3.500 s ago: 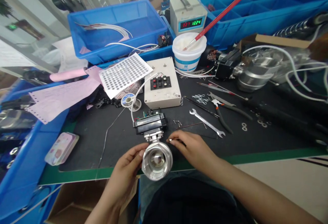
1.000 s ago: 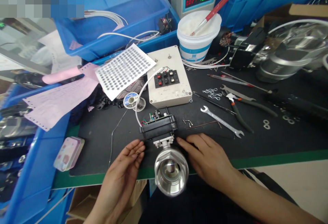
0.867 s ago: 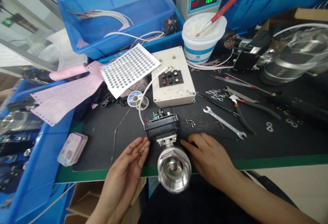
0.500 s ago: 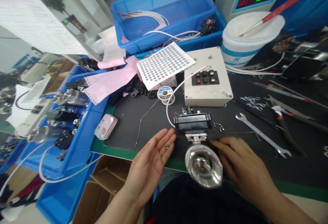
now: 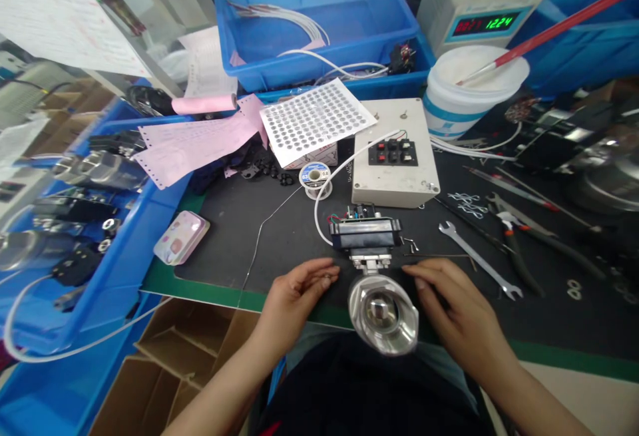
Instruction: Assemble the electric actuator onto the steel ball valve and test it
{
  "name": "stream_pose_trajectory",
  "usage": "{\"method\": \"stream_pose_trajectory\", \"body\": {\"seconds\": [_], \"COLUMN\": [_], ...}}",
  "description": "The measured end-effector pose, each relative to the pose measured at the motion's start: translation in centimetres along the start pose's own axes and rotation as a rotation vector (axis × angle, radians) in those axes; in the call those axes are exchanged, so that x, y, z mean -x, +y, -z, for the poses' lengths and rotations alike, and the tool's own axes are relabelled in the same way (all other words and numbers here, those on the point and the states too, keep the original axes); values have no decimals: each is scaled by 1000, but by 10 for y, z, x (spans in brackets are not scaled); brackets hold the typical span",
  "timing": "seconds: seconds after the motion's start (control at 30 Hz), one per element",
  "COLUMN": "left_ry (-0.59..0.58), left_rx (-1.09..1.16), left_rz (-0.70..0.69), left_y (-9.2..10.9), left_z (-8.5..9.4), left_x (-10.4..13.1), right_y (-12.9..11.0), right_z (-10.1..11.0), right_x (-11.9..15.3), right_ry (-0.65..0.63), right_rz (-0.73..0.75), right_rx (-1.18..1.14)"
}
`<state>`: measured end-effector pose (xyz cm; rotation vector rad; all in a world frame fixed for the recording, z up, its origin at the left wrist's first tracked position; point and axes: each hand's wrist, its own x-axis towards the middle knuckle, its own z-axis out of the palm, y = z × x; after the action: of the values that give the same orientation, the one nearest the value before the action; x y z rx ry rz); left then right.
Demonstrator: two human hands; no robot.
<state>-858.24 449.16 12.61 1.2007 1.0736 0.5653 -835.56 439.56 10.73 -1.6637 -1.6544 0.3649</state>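
The left grip (image 5: 294, 289) pinched a small part (image 5: 327, 276) at the valve's (image 5: 382, 313) ten o'clock; the right grip (image 5: 462, 299) half-curled at three, hold unclear. Fine handling seemed underway, the next move needing steadiness.

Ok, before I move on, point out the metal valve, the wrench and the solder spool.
Metal valve (image 5: 382, 309): head view, on the ball inside its round opening.
Wrench (image 5: 479, 258): head view, midway along its handle.
Solder spool (image 5: 315, 184): head view, on the printed label below its hole.

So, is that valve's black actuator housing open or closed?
Open: the black actuator housing has no cover on top; electronic parts stand exposed.
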Motion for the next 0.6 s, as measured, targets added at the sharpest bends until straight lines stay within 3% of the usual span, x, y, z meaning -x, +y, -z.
{"method": "stream_pose_trajectory", "body": {"seconds": [0.17,0.3,0.6], "left_ry": [37,84,167], "left_rx": [-506,-667,-618], "left_rz": [-410,-662,-685], "left_y": [-6,-5,-8], "left_z": [-12,-22,-34], "left_x": [-9,-14,-17], "right_y": [0,-1,0], "right_z": [-5,-8,-11], "right_x": [-3,-4,-5], "right_ry": [-53,-60,-52], "right_rz": [-43,-48,-40], "right_rx": [-71,-104,-165]}}
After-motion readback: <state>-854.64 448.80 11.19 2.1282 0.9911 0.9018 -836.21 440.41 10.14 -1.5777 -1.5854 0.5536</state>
